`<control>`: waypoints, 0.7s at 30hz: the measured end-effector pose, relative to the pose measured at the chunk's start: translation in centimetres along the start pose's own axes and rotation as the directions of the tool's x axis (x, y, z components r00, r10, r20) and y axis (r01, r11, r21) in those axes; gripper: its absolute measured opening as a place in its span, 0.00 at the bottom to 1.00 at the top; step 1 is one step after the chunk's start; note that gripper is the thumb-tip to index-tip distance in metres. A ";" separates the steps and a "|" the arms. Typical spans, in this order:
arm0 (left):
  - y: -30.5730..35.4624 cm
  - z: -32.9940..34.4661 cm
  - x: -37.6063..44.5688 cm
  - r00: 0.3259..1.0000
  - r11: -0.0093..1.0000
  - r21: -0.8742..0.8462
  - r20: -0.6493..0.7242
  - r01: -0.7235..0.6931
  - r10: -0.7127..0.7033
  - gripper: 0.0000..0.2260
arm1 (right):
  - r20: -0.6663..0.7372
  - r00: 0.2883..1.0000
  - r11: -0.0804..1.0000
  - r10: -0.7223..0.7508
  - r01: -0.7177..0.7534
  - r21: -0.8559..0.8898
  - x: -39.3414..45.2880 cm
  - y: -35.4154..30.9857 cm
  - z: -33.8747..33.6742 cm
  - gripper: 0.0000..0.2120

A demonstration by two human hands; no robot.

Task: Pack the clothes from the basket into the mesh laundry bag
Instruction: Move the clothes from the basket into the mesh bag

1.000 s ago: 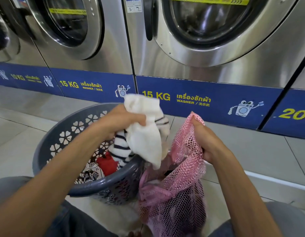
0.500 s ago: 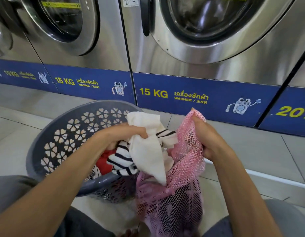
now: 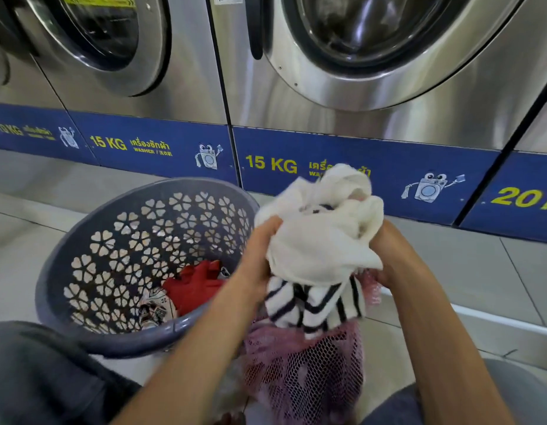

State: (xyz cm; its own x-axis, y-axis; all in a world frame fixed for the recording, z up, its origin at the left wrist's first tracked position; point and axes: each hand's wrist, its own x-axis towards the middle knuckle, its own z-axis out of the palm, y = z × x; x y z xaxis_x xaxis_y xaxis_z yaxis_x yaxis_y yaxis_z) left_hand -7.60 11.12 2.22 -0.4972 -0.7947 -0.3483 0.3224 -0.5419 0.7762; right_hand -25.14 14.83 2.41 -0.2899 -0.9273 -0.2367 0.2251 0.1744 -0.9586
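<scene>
Behind, steel washers [image 3: 373, 72] line the tiled floor [image 3: 450, 271].

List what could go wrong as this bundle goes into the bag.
1. The bunched white cloth hides the pink mesh laundry bag mouth, so the navy-striped white garment may catch on the rim or slip outside.
2. The right hand grips the bag edge behind the bundle; its hold may slip.
3. The left hand holds both garments; one could drop.

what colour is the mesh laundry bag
Pink; the mesh laundry bag shows best low in the head view, under the clothes being pushed in.
</scene>
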 end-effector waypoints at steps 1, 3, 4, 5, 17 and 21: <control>-2.3 -0.4 1.0 0.999 0.996 -0.086 -0.050 -0.002 -0.002 0.16 | -0.011 1.000 0.999 0.027 -0.026 0.020 0.1 0.1 -0.2 0.12; -6.1 -0.8 2.1 0.987 0.992 -0.127 -0.154 0.028 -0.048 0.17 | -0.071 0.993 0.995 0.095 -0.097 -0.022 0.5 0.4 -0.8 0.17; -7.9 -1.1 2.6 0.985 0.988 -0.138 -0.147 0.075 -0.095 0.16 | -0.119 0.988 0.992 0.099 -0.107 -0.060 0.7 0.6 -1.1 0.18; -9.5 -1.6 3.4 0.981 0.983 -0.118 -0.113 0.142 -0.155 0.14 | -0.153 0.984 0.987 0.089 -0.108 -0.120 0.8 0.9 -1.4 0.19; -16.3 0.4 3.3 0.998 0.709 0.702 -0.046 0.068 -0.050 0.28 | -0.178 0.982 0.927 -0.071 -0.001 -0.375 0.0 1.3 -0.9 0.26; -19.7 -3.5 6.0 0.971 0.442 0.871 -0.147 0.217 -0.187 0.30 | -0.135 0.987 0.905 -0.091 0.025 -0.424 -1.1 0.7 -0.4 0.22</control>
State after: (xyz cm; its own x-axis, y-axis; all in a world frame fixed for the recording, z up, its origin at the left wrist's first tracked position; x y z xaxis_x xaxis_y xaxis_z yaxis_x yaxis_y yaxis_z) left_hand -14.12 16.11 -17.01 -0.4246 -0.7108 -0.5608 -0.6668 -0.1735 0.7247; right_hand -25.03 16.12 1.91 -0.4322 -0.8860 -0.1679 -0.1979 0.2748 -0.9409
